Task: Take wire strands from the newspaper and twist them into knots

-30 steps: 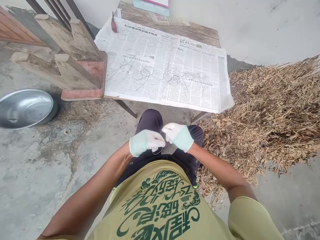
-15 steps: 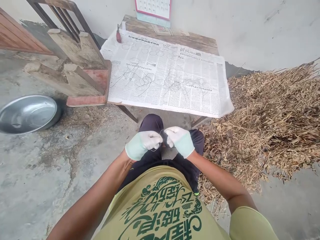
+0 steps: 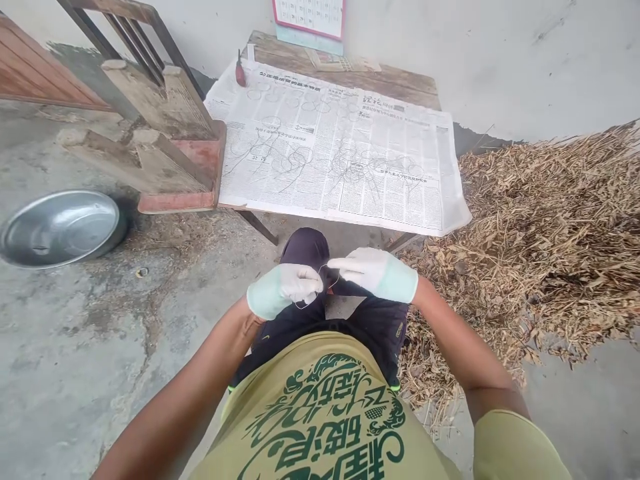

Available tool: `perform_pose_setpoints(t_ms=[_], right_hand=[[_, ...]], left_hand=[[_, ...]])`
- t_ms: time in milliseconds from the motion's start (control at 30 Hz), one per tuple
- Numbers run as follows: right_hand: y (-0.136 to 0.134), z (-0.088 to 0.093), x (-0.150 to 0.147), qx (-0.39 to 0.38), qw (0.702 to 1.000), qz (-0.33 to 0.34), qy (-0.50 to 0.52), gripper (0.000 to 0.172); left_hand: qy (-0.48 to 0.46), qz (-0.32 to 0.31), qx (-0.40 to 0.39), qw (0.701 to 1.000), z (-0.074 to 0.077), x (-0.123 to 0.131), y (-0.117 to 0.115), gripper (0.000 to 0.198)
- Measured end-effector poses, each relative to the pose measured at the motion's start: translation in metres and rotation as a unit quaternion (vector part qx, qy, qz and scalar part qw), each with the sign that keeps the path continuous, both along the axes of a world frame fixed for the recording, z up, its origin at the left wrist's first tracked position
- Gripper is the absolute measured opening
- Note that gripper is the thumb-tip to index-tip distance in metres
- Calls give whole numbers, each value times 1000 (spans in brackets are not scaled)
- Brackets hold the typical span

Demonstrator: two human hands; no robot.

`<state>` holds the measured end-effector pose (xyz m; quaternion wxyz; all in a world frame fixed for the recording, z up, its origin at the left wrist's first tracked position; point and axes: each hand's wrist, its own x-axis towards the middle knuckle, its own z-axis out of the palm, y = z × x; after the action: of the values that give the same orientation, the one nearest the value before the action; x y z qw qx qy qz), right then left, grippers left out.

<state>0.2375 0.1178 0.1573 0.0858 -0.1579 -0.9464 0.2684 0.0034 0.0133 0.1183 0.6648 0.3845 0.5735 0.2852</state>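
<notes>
Over my knees, both my hands wear white gloves with pale green cuffs. My left hand (image 3: 290, 288) is closed, its thumb and fingers pinching a thin wire (image 3: 321, 269) bent into a curve. A loose part of this wire hangs below the left fingers. From the right, my right hand (image 3: 367, 272) reaches across with its fingers rather straight and pressed together, the tips on the wire's upper curve. On the newspaper (image 3: 300, 200) in front of me lie several thin wire rings (image 3: 310, 107) at the back and tangled wire pieces (image 3: 355, 167) nearer the front.
The newspaper covers a wooden table (image 3: 410, 87). A red-handled tool (image 3: 241, 73) lies at its back left corner, below a calendar (image 3: 310, 17). To the left stand a wooden chair (image 3: 215, 167) and a metal basin (image 3: 65, 227). Dry stalks (image 3: 550, 247) are heaped at right.
My right hand has turned flatter, its fingers now straighter and pointing left, with the wrist farther right. My left hand stays nearly in place, still pinching the wire.
</notes>
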Motion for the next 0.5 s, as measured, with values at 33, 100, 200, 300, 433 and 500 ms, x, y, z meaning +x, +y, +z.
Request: perform_pose_setpoints(t_ms=[33,100,200,300,433,500], right_hand=[[2,2,-1,33,998,40,-25,37],[5,6,-4,74,990,100,-64,34],[7,10,-9,96,980,161,-72,38],[8,10,-9,90,980,164,-65,33],[7,8,-10,109,978,150,-92,30],[6,8,-13,133,972,166,-105,33]], left_hand=[[-6,-12,-7,1000,0,0,0,18],[-14,-30,-19,999,0,2,1,15],[-18,-25,-25,999,0,3,3,12],[-15,-9,-20,1000,0,3,4,10],[-15,-10,-21,1000,0,2,5,11],[-6,-14,-8,1000,-1,2,5,11]])
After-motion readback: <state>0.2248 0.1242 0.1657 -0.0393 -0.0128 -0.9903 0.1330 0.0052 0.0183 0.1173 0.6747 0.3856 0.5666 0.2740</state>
